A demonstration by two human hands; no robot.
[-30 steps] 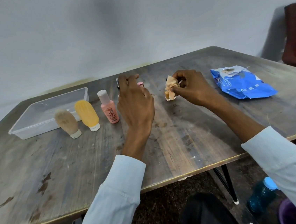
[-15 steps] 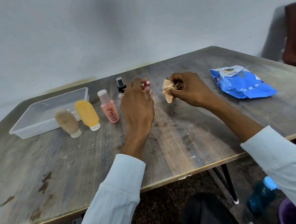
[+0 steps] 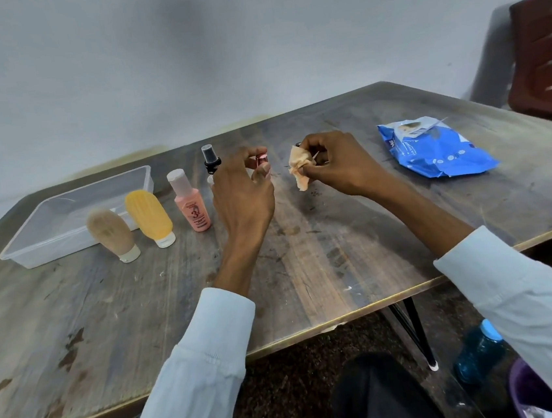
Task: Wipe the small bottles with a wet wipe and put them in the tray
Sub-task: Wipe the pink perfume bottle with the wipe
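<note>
Left hand (image 3: 244, 191) mid-tabletop, toward the far edge, its grip closed in a pinch on a small bottle with a shiny pink cap (image 3: 261, 160); only the cap shows, the body hidden behind fingers and thumb. Right hand (image 3: 338, 165) just beside it, apart, its grip bunched around a crumpled peach-coloured wipe (image 3: 300, 167); a dark tip pokes out above the knuckles, too small to identify. Spray bottle with black pump (image 3: 211, 157) stands at the left hand's outer side, its lower half blocked by that hand. Toward the left edge: pink bottle (image 3: 190, 200) upright, label shows a large "3", smaller print unreadable; yellow tube (image 3: 149, 217) and tan tube (image 3: 111, 233) stand on their white caps, the tan one blurred. Clear tray (image 3: 76, 235) behind the tubes near the far-left corner of the tabletop (image 3: 323, 255), holding no bottles. Blue wipes pack (image 3: 432, 150) toward the right edge, lettering illegible. Chair (image 3: 544, 54) cut off at frame right.
</note>
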